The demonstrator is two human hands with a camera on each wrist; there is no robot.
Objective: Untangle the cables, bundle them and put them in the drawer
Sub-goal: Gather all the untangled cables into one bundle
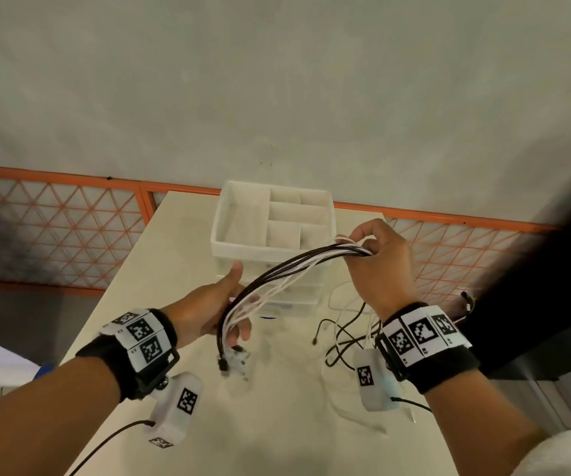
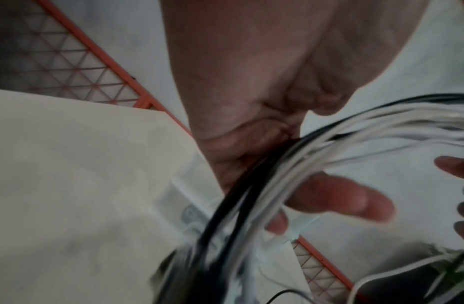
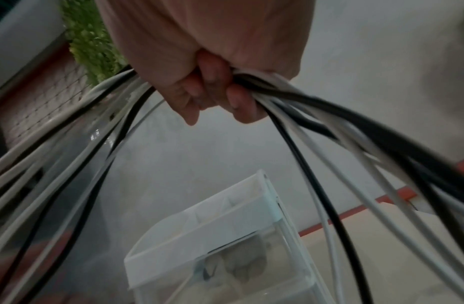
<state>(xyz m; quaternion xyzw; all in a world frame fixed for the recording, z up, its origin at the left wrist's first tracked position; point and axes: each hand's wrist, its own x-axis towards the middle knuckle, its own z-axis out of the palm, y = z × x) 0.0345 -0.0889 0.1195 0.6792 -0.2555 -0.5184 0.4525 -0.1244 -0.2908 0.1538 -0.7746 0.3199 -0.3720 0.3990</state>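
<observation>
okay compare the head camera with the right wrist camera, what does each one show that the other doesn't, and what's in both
Only the head view shows the left hand holding the lower part of the cable bundle, the plug ends hanging down, and the loose cables on the table.

Only the right wrist view shows the fingers curled round the cables, and some green foliage.

Both show the right hand gripping the black and white cables and the drawer unit.

- Right hand (image 3: 199,67): fingers curled round a bunch of black and white cables (image 3: 311,115), gripping it from above.
- Cables hang from both sides of the fist, down-left and down-right, blurred.
- Below the hand: a white plastic drawer unit (image 3: 225,246), divided tray on top, clear front.
- Green foliage (image 3: 93,45) at upper left.
</observation>
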